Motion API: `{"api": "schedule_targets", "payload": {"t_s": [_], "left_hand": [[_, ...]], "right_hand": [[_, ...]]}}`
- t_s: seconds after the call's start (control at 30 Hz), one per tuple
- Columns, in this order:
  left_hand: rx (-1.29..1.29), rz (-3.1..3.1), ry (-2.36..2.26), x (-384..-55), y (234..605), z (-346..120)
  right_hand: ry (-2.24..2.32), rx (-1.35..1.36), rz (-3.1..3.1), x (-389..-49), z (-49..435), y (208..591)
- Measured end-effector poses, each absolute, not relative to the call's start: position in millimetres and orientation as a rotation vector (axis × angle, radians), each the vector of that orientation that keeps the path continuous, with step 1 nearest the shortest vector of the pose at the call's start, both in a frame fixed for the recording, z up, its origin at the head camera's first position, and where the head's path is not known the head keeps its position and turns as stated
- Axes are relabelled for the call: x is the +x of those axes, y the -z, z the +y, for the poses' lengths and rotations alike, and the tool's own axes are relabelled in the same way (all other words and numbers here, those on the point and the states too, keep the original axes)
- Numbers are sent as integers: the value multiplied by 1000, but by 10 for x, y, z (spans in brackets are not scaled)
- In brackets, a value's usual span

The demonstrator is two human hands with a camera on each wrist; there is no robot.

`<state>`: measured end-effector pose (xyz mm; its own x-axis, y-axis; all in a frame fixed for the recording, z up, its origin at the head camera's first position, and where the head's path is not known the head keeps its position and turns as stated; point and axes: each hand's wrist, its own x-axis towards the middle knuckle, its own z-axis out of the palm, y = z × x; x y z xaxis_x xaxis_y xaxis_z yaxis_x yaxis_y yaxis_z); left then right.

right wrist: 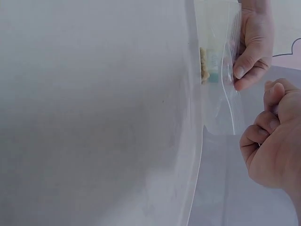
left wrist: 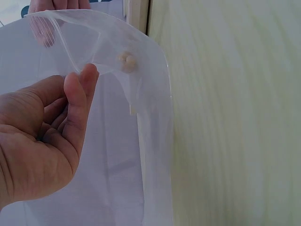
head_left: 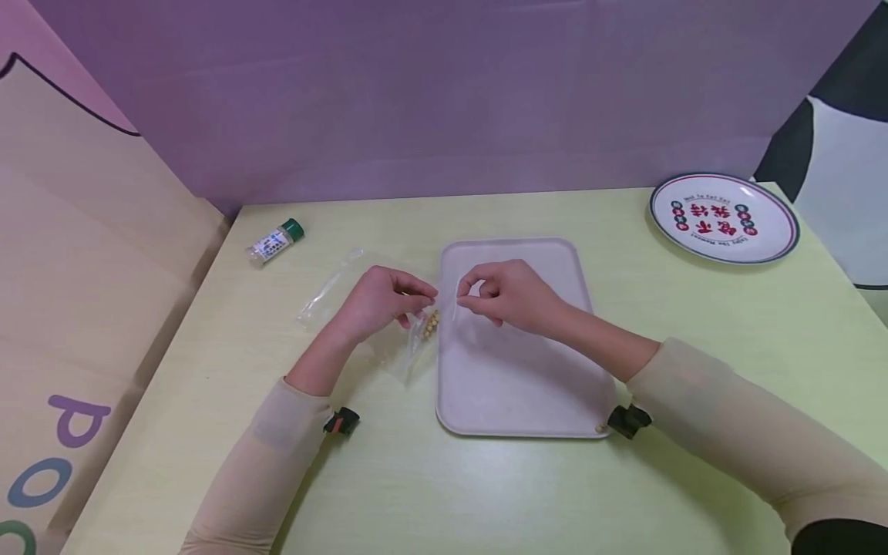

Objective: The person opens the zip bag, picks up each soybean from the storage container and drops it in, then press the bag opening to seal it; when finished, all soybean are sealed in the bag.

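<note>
Between the two hands hangs a clear zip bag [right wrist: 218,110], its ridged zip strip showing in both wrist views. Small rounded yellow-beige pieces [head_left: 431,324] lie inside it. My left hand [head_left: 388,301] pinches the bag at its zip edge between thumb and fingertips. Facing it over the tray, my right hand [head_left: 513,297] has thumb and index finger brought together at the bag's other edge, where a thin streak of film shows. Through the plastic, some right fingers [left wrist: 43,34] appear in the left wrist view.
Under the right hand lies a pale lilac tray [head_left: 513,385], with a small beige bit [head_left: 600,428] at its near right corner. A green-capped bottle [head_left: 274,243] lies at the back left of the table [head_left: 388,493]. An oval printed plate [head_left: 724,220] sits back right.
</note>
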<state>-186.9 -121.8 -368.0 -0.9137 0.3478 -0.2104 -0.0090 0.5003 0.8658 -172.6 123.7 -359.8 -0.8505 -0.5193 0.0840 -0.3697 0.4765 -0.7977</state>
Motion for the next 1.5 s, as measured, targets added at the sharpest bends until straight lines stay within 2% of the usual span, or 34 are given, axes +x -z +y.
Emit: {"api": "schedule_targets", "payload": {"t_s": [0.8, 1.5], "left_hand": [[327, 2392, -1387, -1862, 3650, -1225], [296, 2369, -1408, -1849, 3658, -1224]], "right_hand": [[1332, -780, 2509, -1817, 997, 3676], [1211, -757, 2444, -1612, 1574, 3631]]}}
